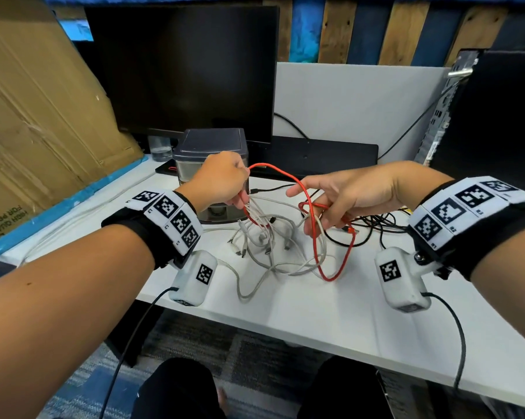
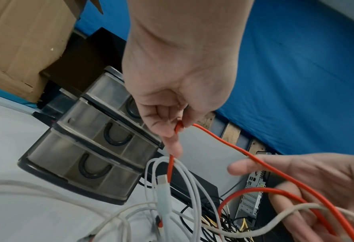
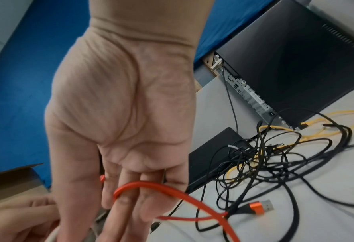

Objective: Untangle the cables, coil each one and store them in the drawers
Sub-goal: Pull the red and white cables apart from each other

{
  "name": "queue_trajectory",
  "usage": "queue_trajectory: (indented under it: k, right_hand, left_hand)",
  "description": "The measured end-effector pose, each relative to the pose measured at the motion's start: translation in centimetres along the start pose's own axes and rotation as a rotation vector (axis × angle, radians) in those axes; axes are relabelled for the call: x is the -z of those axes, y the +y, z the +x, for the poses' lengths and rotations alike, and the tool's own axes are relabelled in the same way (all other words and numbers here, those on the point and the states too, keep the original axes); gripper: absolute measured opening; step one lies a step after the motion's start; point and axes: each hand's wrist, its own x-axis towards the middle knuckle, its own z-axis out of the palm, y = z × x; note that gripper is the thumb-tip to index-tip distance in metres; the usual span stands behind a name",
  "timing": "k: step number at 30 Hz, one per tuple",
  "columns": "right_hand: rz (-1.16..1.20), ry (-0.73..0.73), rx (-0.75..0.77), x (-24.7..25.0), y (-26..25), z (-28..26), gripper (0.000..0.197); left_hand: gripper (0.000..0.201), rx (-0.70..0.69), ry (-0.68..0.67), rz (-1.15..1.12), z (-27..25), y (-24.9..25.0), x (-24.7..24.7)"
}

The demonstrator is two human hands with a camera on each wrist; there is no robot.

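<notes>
On the white desk (image 1: 330, 313) lies a tangle of white cables (image 1: 270, 240) with a red cable (image 1: 329, 279) looped through it. My left hand (image 1: 240, 198) is raised over the tangle and pinches the red cable (image 2: 223, 140) between thumb and finger (image 2: 172, 131). My right hand (image 1: 312, 213) is open to its right, fingers fairly straight, and the red cable (image 3: 151, 184) drapes over the fingers (image 3: 126, 204). The red cable's orange USB plug (image 3: 261, 207) hangs beside that hand. A smoky plastic unit of three shut drawers (image 2: 101, 147) stands just behind my left hand.
A heap of black and yellow cables (image 3: 275, 155) lies right of my right hand. Behind stand a dark monitor (image 1: 179, 71), a PC tower (image 1: 497, 116) at right and a large cardboard box (image 1: 37, 116) at left. The desk's front edge (image 1: 285, 334) is near me.
</notes>
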Motion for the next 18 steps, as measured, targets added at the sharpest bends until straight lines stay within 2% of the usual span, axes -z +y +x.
queue_trajectory:
  k: [4, 11, 13, 16, 18]
  right_hand:
    - [0.071, -0.014, 0.058, -0.6, -0.2, 0.6, 0.078]
    - [0.361, 0.061, 0.153, -1.3, -0.2, 1.2, 0.08]
    - [0.462, 0.089, 0.155, -1.4, -0.3, 1.1, 0.08]
    - [0.598, 0.159, 0.187, -1.5, -0.5, 1.1, 0.09]
    - [0.596, 0.201, 0.205, -1.5, -0.7, 1.2, 0.099]
  left_hand:
    - [0.025, 0.009, -0.001, -0.021, -0.5, 0.3, 0.1]
    - [0.017, 0.035, 0.022, -0.046, -0.8, 0.2, 0.6]
    - [0.02, 0.027, 0.036, -0.037, -0.9, 0.0, 0.6]
    - [0.018, 0.025, 0.018, -0.017, -1.0, -0.3, 0.5]
    - [0.018, 0.024, -0.001, -0.012, -0.9, -0.4, 0.6]
